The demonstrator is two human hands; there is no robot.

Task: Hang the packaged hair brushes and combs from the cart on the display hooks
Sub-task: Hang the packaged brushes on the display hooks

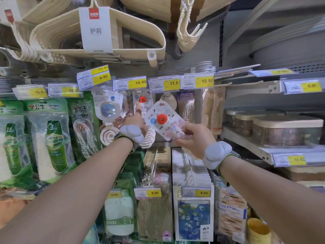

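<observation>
The head view looks up at a pegged display wall, with both bare forearms reaching toward its upper middle. The right hand pinches the lower end of a packaged brush, a white printed pack with a red knob, thumb on its face and fingers curled behind. The pack is held in the air in front of the display, touching no hook. It lies tilted, its long axis running from the right hand up and to the left, so the free top end points at the row under the 16.90 price tag. A matching hanging pack with the same red knob hangs there, just left of the held pack's top. The left hand is the nearer one to that spot. Its index finger is raised straight against the hanging pack. Its other fingers are hidden behind the back of the hand, so I cannot tell whether it grasps anything. A white bristle brush shows just below that wrist. The hook itself is hidden behind tags and packs, and the cart is out of view. Judging by this, the top of the pack must travel up and left to meet the hook.
</observation>
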